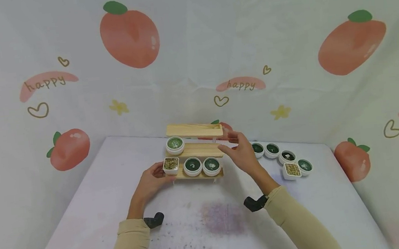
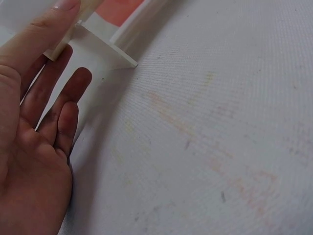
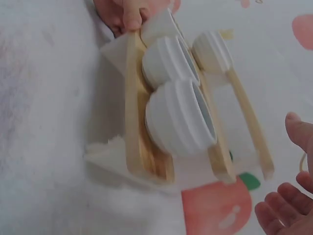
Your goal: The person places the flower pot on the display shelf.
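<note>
A three-tier wooden rack [image 1: 195, 151] on white supports stands at the back of the table. On its bottom tier sit a square white pot [image 1: 171, 166] of small tan-green bits and two round white pots [image 1: 211, 166] with dark green inside. Another round pot [image 1: 174, 144] stands at the left of the middle tier; the top tier is bare. My left hand [image 1: 155, 177] grips the bottom tier's left end, thumb above the board and fingers beneath, as the left wrist view shows. My right hand [image 1: 241, 152] is spread beside the rack's right end, holding nothing.
Right of the rack, several round white pots [image 1: 272, 150] line up on the table [image 1: 213, 246], with a second square pot [image 1: 291, 170] in front of them. A fruit-printed cloth [image 1: 184, 52] hangs close behind. Black wrist mounts [image 1: 255, 203] jut out below both hands.
</note>
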`<action>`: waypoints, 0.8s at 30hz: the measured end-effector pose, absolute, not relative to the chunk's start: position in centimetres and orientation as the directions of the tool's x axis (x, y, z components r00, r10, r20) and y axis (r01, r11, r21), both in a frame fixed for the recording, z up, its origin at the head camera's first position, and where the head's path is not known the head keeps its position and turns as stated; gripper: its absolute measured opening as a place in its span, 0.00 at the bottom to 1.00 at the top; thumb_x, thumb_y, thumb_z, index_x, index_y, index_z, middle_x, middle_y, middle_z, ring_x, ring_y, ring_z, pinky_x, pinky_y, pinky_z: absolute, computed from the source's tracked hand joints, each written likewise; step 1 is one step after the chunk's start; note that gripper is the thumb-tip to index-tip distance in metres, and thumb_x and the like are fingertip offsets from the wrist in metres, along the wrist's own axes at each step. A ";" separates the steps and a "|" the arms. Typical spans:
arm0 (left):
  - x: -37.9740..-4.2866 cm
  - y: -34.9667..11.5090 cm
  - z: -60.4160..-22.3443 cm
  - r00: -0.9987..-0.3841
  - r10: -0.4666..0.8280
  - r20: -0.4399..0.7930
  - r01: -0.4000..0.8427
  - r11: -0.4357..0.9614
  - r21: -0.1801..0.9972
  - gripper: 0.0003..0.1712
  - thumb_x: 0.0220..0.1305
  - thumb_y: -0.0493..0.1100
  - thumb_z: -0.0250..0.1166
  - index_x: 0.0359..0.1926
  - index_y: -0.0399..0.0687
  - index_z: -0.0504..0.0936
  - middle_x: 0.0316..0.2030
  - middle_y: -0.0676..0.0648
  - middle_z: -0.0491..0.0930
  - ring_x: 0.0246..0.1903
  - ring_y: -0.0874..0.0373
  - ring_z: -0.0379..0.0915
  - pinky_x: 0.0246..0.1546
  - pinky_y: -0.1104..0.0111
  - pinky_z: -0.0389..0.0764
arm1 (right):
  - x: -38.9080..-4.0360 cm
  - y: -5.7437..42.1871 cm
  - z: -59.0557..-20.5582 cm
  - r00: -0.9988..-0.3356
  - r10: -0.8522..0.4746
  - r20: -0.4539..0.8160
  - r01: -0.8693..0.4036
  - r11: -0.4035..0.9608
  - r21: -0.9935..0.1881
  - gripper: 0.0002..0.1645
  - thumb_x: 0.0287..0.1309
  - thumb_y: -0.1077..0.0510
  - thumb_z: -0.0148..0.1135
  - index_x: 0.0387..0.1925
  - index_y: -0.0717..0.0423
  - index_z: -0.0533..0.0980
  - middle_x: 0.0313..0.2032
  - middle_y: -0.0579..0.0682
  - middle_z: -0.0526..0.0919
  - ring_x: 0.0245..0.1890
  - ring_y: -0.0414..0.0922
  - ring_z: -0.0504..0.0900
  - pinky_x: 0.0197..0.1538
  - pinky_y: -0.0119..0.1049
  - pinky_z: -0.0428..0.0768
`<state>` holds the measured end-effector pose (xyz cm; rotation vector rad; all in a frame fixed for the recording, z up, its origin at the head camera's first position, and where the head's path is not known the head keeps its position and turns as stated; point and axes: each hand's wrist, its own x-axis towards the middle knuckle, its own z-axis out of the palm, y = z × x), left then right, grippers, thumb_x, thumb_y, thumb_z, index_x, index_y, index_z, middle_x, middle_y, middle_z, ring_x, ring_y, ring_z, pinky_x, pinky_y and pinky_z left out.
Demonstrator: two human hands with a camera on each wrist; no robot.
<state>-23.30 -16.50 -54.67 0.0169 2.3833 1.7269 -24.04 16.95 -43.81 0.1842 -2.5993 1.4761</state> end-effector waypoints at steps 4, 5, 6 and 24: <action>-23.2 -16.6 -54.6 -0.980 0.129 -0.150 -0.103 0.314 0.944 0.49 0.49 0.54 0.82 0.70 0.49 0.71 0.65 0.40 0.78 0.63 0.45 0.77 0.66 0.51 0.75 | -24.1 18.6 -44.2 -0.982 0.007 0.187 -0.156 0.521 -0.839 0.40 0.63 0.50 0.71 0.68 0.65 0.65 0.65 0.61 0.73 0.66 0.58 0.75 0.64 0.53 0.78; -23.2 -16.6 -54.6 -0.980 0.130 -0.148 -0.100 0.314 0.944 0.49 0.49 0.54 0.82 0.70 0.49 0.71 0.65 0.41 0.78 0.62 0.46 0.77 0.66 0.51 0.76 | -24.2 19.0 -44.4 -0.983 0.016 0.182 -0.146 0.525 -0.838 0.40 0.64 0.50 0.71 0.69 0.65 0.65 0.65 0.61 0.73 0.66 0.58 0.74 0.65 0.53 0.78; -23.1 -16.7 -54.6 -0.980 0.129 -0.149 -0.103 0.309 0.946 0.49 0.49 0.53 0.82 0.70 0.49 0.72 0.65 0.41 0.79 0.62 0.46 0.77 0.66 0.51 0.76 | -24.2 19.4 -44.6 -0.985 0.025 0.172 -0.133 0.530 -0.838 0.41 0.63 0.49 0.71 0.69 0.64 0.65 0.66 0.61 0.73 0.66 0.58 0.74 0.65 0.53 0.77; -23.2 -16.6 -54.9 -0.983 0.132 -0.125 -0.081 0.299 0.951 0.49 0.49 0.54 0.82 0.69 0.49 0.72 0.64 0.41 0.79 0.61 0.46 0.78 0.65 0.50 0.76 | -25.0 25.1 -48.9 -0.972 0.181 0.150 -0.012 0.598 -0.801 0.45 0.61 0.52 0.73 0.70 0.70 0.64 0.68 0.68 0.68 0.70 0.62 0.66 0.74 0.56 0.65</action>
